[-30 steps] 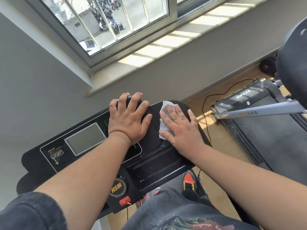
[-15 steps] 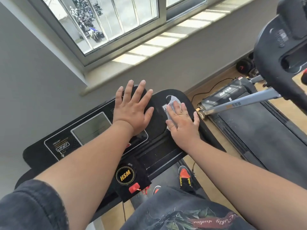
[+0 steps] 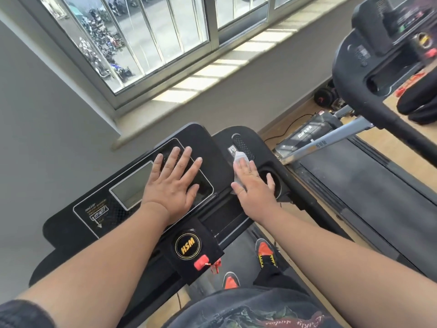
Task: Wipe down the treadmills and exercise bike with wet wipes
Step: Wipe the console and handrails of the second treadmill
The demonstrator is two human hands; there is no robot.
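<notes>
Since the earlier frame the right hand (image 3: 254,183) has slid the crumpled white wet wipe (image 3: 239,162) farther up the right wing of the glossy black treadmill console (image 3: 71,223), toward the perforated oval speaker grille (image 3: 243,145), while the left hand (image 3: 173,185) sits lower on the panel, covering part of the grey rectangular display screen (image 3: 128,185). The right hand lies flat with fingers together, pressing the wipe against the plastic; the left hand is spread open and flat, holding nothing, apparently just bracing. The round cup-holder recess (image 3: 272,183) just beside the right hand looks empty, though the hand hides part of it. Judging by this, the work is at an early stage: only this console's right side is being wiped. The second black treadmill (image 3: 354,185) to the right seems untouched, and no exercise bike can be made out clearly.
</notes>
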